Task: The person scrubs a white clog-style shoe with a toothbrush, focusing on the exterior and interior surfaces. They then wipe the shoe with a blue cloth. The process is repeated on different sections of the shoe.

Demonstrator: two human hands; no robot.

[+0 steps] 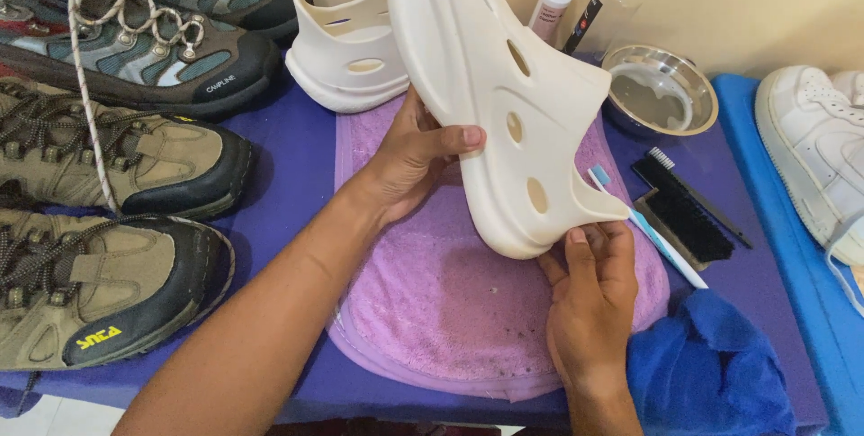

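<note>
Holding the white foam clog at frame centre above the pink towel, I am gripping its side with my left hand and pinching its lower end with my right hand; its long axis is running from upper left to lower right.

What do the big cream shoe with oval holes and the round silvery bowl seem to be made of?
The cream clog-style shoe with oval holes looks like moulded foam or soft rubber: one seamless piece, matt, thick-walled. The round silvery bowl looks like polished steel, since its rim shines and mirrors its surroundings.
</note>
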